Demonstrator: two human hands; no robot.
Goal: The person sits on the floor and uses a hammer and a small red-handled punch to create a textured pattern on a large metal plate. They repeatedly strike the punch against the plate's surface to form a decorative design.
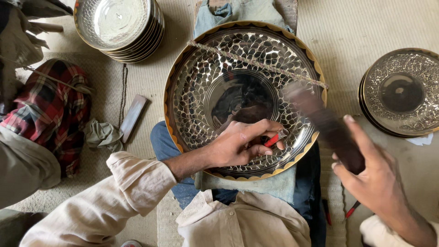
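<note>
A stack of metal bowls (120,28) sits far left on the woven floor mat (356,32). The left hand (240,144) pinches a red-handled tool (273,139) against the big engraved tray (244,98) on the lap. The right hand (377,178) grasps a dark mallet (327,126), blurred, over the tray's right edge. More engraved plates (401,93) lie rightmost, apart.
</note>
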